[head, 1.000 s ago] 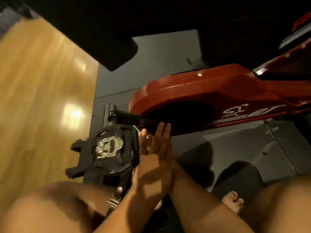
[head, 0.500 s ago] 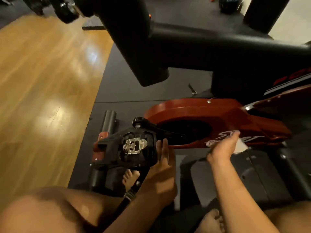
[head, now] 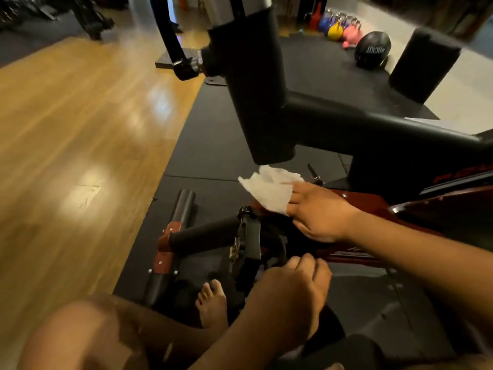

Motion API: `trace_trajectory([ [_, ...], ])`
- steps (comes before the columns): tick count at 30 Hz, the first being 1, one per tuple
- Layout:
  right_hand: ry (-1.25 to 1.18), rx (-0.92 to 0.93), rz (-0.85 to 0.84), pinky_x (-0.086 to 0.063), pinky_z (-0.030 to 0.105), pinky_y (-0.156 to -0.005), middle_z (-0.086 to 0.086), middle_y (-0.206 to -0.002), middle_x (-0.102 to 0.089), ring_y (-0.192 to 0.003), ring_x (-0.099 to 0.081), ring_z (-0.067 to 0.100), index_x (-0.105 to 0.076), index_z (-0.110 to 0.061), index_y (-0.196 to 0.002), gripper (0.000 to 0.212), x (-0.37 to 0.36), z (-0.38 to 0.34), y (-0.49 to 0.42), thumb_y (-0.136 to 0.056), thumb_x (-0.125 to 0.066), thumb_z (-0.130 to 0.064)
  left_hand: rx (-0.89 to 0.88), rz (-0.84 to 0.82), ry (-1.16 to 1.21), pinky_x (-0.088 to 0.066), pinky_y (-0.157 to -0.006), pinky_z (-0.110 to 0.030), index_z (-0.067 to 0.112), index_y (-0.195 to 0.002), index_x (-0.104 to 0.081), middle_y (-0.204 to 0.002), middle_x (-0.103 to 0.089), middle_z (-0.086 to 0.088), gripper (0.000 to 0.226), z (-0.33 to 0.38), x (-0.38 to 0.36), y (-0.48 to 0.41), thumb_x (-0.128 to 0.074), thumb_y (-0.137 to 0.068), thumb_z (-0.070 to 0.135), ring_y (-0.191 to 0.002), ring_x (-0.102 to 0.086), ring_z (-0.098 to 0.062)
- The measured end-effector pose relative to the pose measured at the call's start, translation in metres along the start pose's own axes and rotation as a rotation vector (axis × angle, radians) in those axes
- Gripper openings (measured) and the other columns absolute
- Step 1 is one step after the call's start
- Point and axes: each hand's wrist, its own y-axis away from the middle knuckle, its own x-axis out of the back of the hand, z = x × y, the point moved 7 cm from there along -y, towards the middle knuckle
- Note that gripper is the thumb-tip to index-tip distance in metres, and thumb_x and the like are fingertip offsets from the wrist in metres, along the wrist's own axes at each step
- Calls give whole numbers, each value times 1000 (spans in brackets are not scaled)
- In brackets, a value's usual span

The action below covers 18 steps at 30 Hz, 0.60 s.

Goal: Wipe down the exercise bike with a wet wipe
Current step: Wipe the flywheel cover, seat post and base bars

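Observation:
The exercise bike has a black frame [head: 320, 124] and a dark red wheel guard [head: 362, 200] low on the right. My right hand [head: 317, 212] holds a crumpled white wet wipe [head: 269, 190] against the guard's front top edge, just above the crank. The black pedal [head: 246, 241] stands edge-on below the wipe. My left hand [head: 290, 284] sits at the pedal's near side with fingers curled over its dark cage; what lies under the fingers is hidden.
The bike stands on a black mat [head: 218, 145], its front stabiliser tube [head: 184, 209] at the left. Wooden floor [head: 80, 129] lies beyond. My bare foot [head: 213, 303] rests beside the pedal. Kettlebells [head: 336, 29], a black ball [head: 372, 49] and a black padded cylinder [head: 424, 65] are at the back.
My right hand carried the wipe from the guard's side logo up to its front top edge. The pedal turned from face-up to edge-on, and my left hand's fingers curled. The view tilted upward.

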Motion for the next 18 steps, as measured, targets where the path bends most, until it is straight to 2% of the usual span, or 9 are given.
trace_trajectory([
  [1, -23, 71, -59, -32, 35, -110, 2, -108, -69, -109, -59, 27, -72, -12, -98, 34, 5, -3, -6, -86, -45, -30, -51, 110, -18, -55, -80, -36, 8, -140, -43, -134, -51, -15, 49, -2, 10, 4, -55, -93, 16, -112, -56, -27],
  [3, -88, 97, -231, -19, 31, -118, -3, -143, -51, -139, -37, 22, -59, -18, -131, 40, 5, -5, -17, -95, -46, -28, -122, 287, -67, -53, -59, -27, 12, -116, -60, -111, -63, -8, 33, -7, 32, 11, -52, -84, 16, -89, -64, -21],
  [5, -162, 38, -278, -29, 36, -116, -7, -151, -41, -142, -31, 18, -49, -28, -141, 43, 7, -2, -20, -98, -46, -28, -129, 453, -107, -52, -56, -27, 16, -100, -64, -100, -66, -4, 32, -15, 53, 15, -41, -79, 19, -81, -63, -18],
  [8, -524, -176, 108, -50, 34, -87, -3, -111, -69, -104, -64, 16, -69, -23, -113, 24, 46, 15, -14, -91, -60, -19, 3, 766, 182, -56, -83, -32, 11, -111, -67, -112, -67, -4, 36, -45, 91, 21, -47, -81, 16, -100, -63, -18],
  [10, -776, -362, 305, -51, 30, -78, -6, -92, -72, -86, -67, 10, -72, -21, -100, 15, 70, 32, 1, -91, -63, -13, 169, 878, 391, -46, -98, -19, 13, -129, -57, -126, -59, 2, 43, -76, 111, 23, -56, -88, 28, -116, -54, -10],
  [12, -1000, -450, 357, -53, 34, -76, -1, -84, -71, -81, -67, 13, -71, -16, -94, 11, 91, 35, 9, -95, -60, -14, 303, 775, 651, -38, -93, -6, 22, -138, -47, -132, -51, 13, 60, -98, 122, 17, -68, -87, 45, -119, -48, 0],
  [14, -1187, -490, 392, -53, 30, -74, 3, -84, -71, -80, -67, 15, -71, -13, -94, 14, 113, 33, 14, -96, -57, -14, 339, 560, 998, -46, -82, -8, 25, -135, -52, -125, -60, 12, 67, -103, 126, 7, -75, -76, 48, -108, -59, 3],
  [16, -1414, -574, 460, -53, 29, -75, 5, -88, -74, -81, -69, 16, -73, -11, -96, 19, 127, 37, 19, -97, -55, -18, 293, 458, 1192, -54, -73, -19, 19, -119, -64, -106, -73, 2, 47, -98, 136, 1, -74, -78, 38, -94, -71, -7],
  [18, -1872, -706, 460, -53, 40, -82, 14, -94, -74, -88, -71, 26, -73, -6, -98, 30, 122, 37, 20, -98, -51, -28, 299, 453, 1348, -59, -77, -33, 15, -112, -70, -102, -76, -4, 29, -98, 142, 1, -70, -86, 28, -94, -73, -20],
])
